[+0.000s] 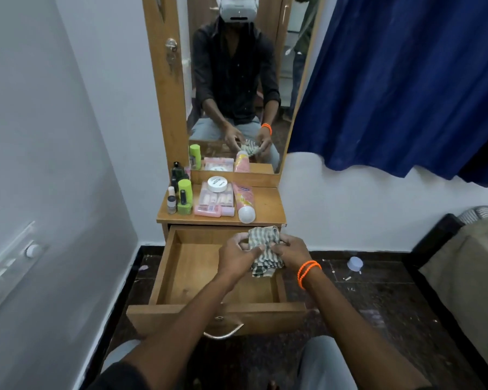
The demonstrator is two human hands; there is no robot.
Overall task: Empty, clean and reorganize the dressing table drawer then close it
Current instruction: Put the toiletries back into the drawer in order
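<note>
The wooden drawer (164, 280) of the dressing table stands pulled wide open, and its inside is bare wood. Over its right half I hold a bunched grey-and-white striped cloth (264, 260). My left hand (238, 256) grips the cloth's left side and my right hand (289, 253), with orange bands on the wrist, pinches its right side. On the tabletop (268, 204) lie the toiletries: a white round jar (217, 183), a pink tube (244, 202), a pink box with small bottles (216, 202), and green and dark bottles (182, 192) at the left.
A mirror (237, 80) rises behind the tabletop. A white wall with a switch panel (12, 271) closes the left side. A blue curtain (406, 80) hangs at the right, with a bed (468, 266) below it. A small lid (355, 263) and scraps lie on the dark floor.
</note>
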